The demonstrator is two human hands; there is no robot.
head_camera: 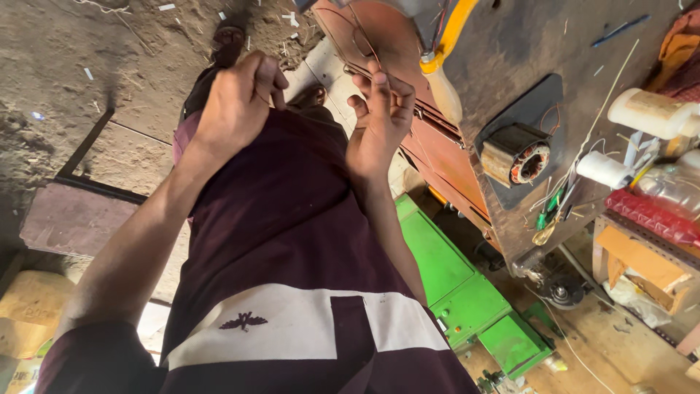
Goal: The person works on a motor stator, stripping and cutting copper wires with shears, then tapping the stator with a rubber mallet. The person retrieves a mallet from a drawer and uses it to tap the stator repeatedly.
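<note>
Copper wire (362,45), thin and looped, runs up from my right hand (379,120), pinched between its fingertips in front of the worn orange bench edge (445,171). My left hand (237,102) is curled into a loose fist just beside it; I think a strand passes through it, but I cannot tell for sure. Both hands hang in front of my dark maroon shirt (292,241). On the workbench (510,44) lies a motor core (516,155) with copper windings, well apart from my hands, with white spools (605,169) nearby and a green metal box (467,292) on the floor below. I judge this as drawing out and straightening wire; the next move calls for steady tension, so the strand neither kinks nor snaps.
</note>
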